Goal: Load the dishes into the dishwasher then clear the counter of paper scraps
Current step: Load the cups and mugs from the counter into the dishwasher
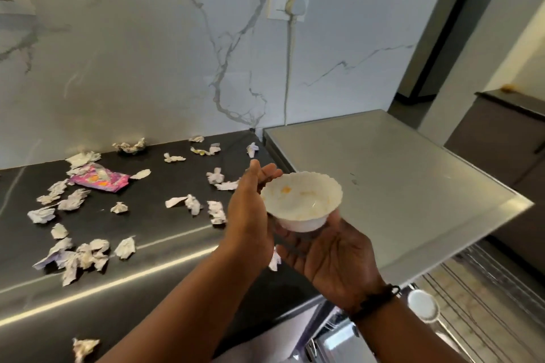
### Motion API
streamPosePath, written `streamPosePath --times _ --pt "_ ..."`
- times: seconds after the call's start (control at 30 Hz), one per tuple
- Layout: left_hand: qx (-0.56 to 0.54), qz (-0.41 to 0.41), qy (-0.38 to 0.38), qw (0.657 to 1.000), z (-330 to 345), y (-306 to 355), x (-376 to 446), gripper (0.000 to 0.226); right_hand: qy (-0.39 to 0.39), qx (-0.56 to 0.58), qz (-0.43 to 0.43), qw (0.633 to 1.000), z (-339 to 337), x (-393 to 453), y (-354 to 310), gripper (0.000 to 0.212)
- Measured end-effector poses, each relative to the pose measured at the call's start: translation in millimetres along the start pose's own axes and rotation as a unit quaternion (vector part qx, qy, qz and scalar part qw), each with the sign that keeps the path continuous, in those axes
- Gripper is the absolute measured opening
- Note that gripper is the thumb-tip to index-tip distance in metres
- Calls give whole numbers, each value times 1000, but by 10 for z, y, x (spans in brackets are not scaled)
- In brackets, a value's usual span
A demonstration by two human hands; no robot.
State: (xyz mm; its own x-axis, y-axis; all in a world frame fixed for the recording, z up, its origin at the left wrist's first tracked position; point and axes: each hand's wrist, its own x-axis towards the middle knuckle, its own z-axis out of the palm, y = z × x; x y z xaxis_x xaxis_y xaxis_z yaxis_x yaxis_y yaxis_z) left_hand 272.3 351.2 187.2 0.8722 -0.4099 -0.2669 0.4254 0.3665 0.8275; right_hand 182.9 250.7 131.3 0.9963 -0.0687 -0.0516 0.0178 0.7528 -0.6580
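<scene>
We observe both hands raised above the near right end of the bench (165,247), meeting around a small white bowl (301,201). The left hand (250,215) reaches in from the lower left, forearm running diagonally up and right, palm turned toward the bowl; its fingers (267,171) extend nearly straight past the bowl's far left rim, and whether the thumb presses the bowl we cannot tell. The right hand (330,256) comes up from the lower right, palm facing up, with a dark band on the wrist; it cups the bowl from beneath, the fingers lying under the base and largely hidden, so their curl cannot be judged exactly.

The bowl is held clear of the bench, over the gap where the dark bench meets the grey appliance top (398,186) to its right. It stands nearly upright, mouth tilted slightly toward us, scalloped rim uppermost, base down. It is round, with no long axis to report. Yellowish residue marks its inside.

Crumpled paper scraps (85,253) lie scattered across the bench to the left and far side, with a pink wrapper (101,178) at far left. A dishwasher rack (486,289) shows at lower right, with a white round item (423,305) in it.
</scene>
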Motion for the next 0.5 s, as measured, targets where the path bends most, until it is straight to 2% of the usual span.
streamPosePath --times 0.07,0.17,0.3,0.5 --pt "32 25 -13 999 242 -147 -131 35 -13 63 -4 998 -95 -175 -127 81" --pt "69 50 -38 996 581 -425 -269 31 27 153 -18 988 -320 -439 -350 80" --pt "101 8 -94 990 1124 -931 -372 26 96 203 -70 972 -751 -897 -756 79" --pt "152 -50 -156 975 2171 -2053 -502 21 195 218 -140 946 -1782 -1788 -1501 86"
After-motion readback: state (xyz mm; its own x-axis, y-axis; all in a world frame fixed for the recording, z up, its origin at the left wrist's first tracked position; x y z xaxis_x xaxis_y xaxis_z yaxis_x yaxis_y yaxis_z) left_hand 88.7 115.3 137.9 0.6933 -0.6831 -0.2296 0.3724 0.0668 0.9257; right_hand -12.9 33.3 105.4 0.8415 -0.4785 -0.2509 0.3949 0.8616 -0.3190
